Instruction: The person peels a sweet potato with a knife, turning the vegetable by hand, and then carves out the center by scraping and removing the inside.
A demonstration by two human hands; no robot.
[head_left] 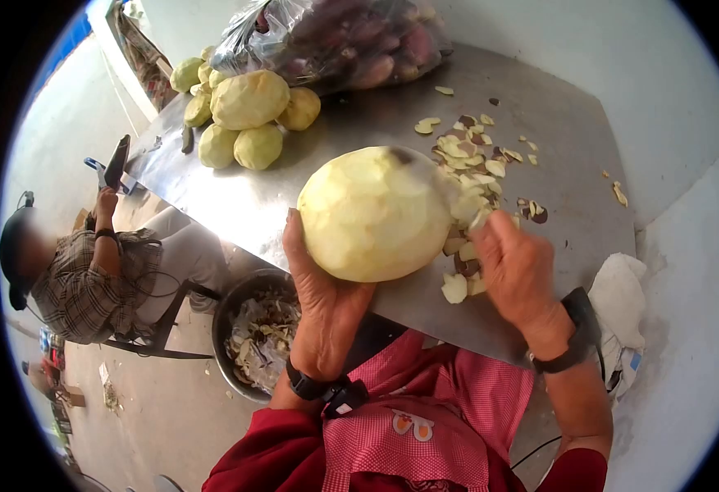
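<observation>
My left hand (323, 299) holds a large peeled fruit or tuber (376, 215) from below, thumb along its left side. Its surface is pale yellow with flat cut facets, and a dark patch shows near the top. On the right, my right hand (517, 275) is closed, fingers pinched together close to the peeled piece. Blur and the fingers hide what it grips. Peel chips (467, 164), pale inside with some purple-brown skin, lie scattered on the metal table (572, 156) behind and below this hand.
Several peeled pieces (250, 100) are piled at the back left, beside a clear plastic bag (359, 41) of purple-skinned ones. A bowl (226, 361) of peelings stands below the table's left edge. A seated person (89, 271) is at left; a white cloth (618, 295) hangs at right.
</observation>
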